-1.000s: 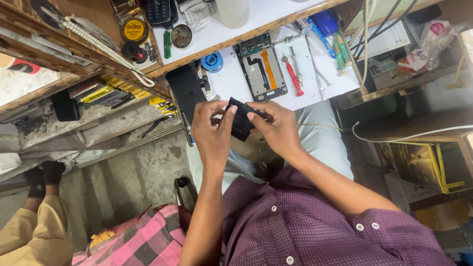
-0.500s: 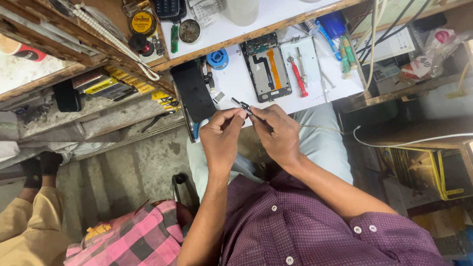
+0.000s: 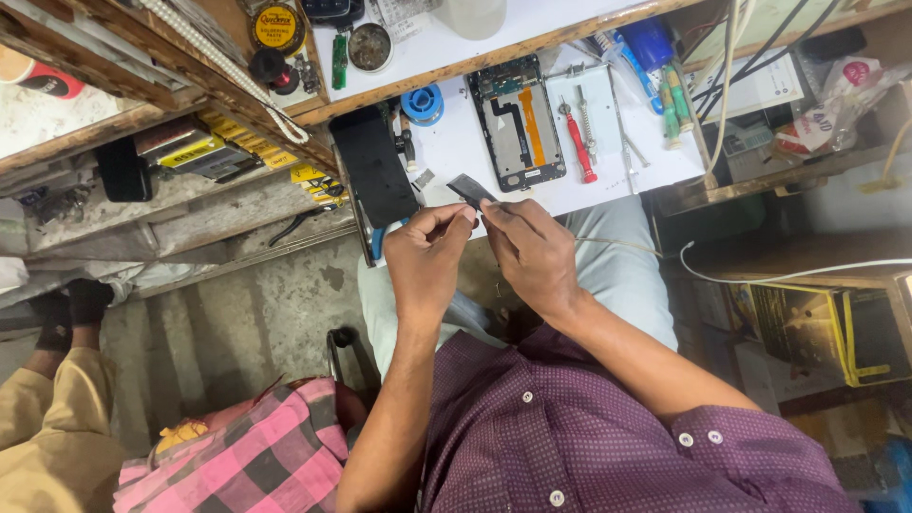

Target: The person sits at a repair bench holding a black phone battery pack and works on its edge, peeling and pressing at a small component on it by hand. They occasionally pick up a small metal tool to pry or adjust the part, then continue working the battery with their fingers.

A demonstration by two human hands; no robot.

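Note:
My left hand (image 3: 426, 258) and my right hand (image 3: 528, 249) are close together above my lap at the edge of the white worktop (image 3: 446, 152). Between the fingertips of both hands I pinch a small thin dark part (image 3: 467, 190), tilted edge-on. Just beyond the hands lies an opened phone frame (image 3: 518, 123) with an orange strip down its middle. A black phone screen panel (image 3: 372, 169) lies left of it, hanging over the worktop's edge.
A red-handled screwdriver (image 3: 577, 144), tweezers, a blue round spool (image 3: 422, 103), green and blue tubes (image 3: 671, 95) and cables lie on the worktop. A round tin (image 3: 276, 23) sits on the wooden shelf. Another person's leg in tan trousers (image 3: 38, 418) is at left.
The black part looked broad and flat between my hands a second ago; it now shows as a thin sliver. My hands have shifted slightly toward the worktop.

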